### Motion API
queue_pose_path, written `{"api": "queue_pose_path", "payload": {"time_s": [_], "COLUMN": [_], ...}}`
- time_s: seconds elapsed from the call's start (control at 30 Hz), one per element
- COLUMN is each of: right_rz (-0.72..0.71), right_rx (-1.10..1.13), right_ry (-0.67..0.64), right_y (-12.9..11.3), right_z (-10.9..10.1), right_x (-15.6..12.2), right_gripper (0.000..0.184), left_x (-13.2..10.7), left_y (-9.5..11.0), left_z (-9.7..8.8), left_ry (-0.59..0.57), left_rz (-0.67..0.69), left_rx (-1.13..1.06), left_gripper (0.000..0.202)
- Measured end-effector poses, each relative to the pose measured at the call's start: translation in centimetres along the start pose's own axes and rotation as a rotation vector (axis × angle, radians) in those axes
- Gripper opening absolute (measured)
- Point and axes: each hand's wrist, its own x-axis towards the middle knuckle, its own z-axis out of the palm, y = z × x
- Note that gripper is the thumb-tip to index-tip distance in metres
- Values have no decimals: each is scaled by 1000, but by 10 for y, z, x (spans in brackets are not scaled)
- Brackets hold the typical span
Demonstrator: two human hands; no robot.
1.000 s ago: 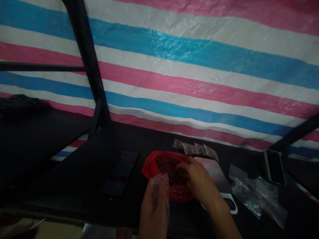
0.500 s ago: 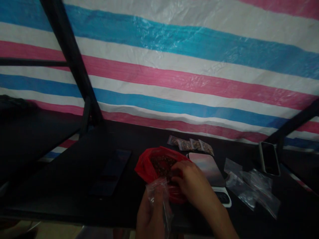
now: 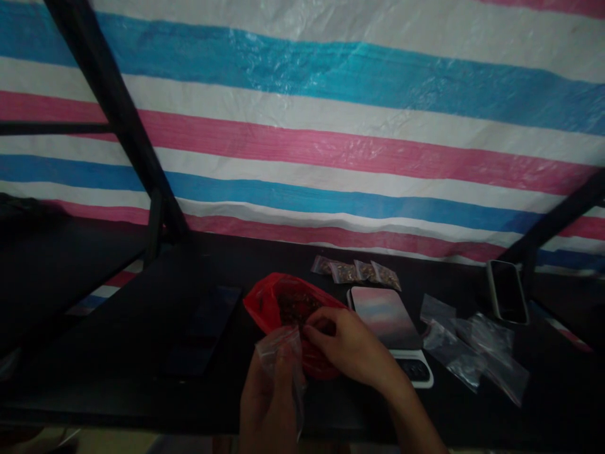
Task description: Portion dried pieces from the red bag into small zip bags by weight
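A red plastic bag (image 3: pixel 269 306) lies open on the dark table (image 3: pixel 142 353), with small dark brown bits inside. My left hand (image 3: pixel 265 403) holds a small clear plastic bag (image 3: pixel 281 350) upright in front of it, mouth up. My right hand (image 3: pixel 350 350) rests over the red bag's opening, fingertips pinched at the clear bag's mouth; what they hold is too small to tell.
Several small filled clear packets (image 3: pixel 354 271) lie in a row behind a small scale (image 3: pixel 392 318). Empty clear bags (image 3: pixel 472 350) are heaped at the right. A phone (image 3: pixel 508 291) leans at the far right. A dark flat device (image 3: pixel 203 328) lies left. Striped tarp (image 3: pixel 331 126) behind.
The camera view has shifted, so everything sits a little further left and higher. My right hand has drawn out of the red bag toward the clear bag's mouth. The left hand keeps hold of the clear bag.
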Motion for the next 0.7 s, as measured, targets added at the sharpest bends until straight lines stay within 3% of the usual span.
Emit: {"api": "queue_pose_path", "payload": {"time_s": [0.23,0.43,0.57,0.7], "right_rz": [-8,-65,-118,-149], "right_rx": [200,263,206,-19], "right_ry": [-19,100,164,274], "right_y": [-5,-7,-17,-29], "right_z": [-10,-26,-29,-21], "right_x": [3,2,-7,-20], "right_gripper": [23,29,21,14], "left_x": [6,11,18,19], "left_y": [-3,3,-4,-8], "left_z": [-2,4,5,9], "left_ry": [-26,-72,-82,-110], "left_rz": [72,216,286,337], "left_rx": [22,375,476,455], "left_gripper": [68,57,56,53]}}
